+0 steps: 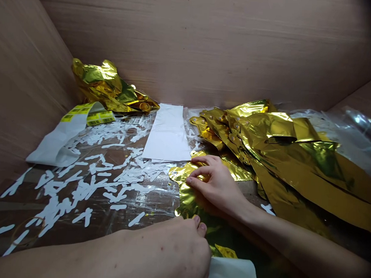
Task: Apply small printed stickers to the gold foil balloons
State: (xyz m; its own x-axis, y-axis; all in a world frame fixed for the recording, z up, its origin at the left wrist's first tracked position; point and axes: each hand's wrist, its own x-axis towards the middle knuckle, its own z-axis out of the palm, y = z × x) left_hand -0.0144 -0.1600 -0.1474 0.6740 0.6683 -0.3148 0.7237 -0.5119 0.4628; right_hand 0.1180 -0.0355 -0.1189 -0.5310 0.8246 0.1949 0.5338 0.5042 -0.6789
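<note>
My right hand [216, 182] rests on a flat gold foil balloon [188, 196], its thumb and fingers slightly apart near the scalloped edge. Close to the camera, my left hand [188, 244] is closed, with curled fingertips showing over the same foil. What it grips is hidden beneath the hand. A white rounded piece [232, 272], like paper or backing, sticks out just right of my left hand. Beyond my right fingertips lies a stack of white paper [167, 134].
More gold foil balloons [279, 154] are layered at the right, beside clear plastic [350, 136]. Crumpled gold foil [105, 85] sits back left, near a strip of yellow barcode labels [77, 113]. White paper slips [92, 180] and a rubber band [27, 230] lie on the left. Wooden panels [188, 46] enclose the surface.
</note>
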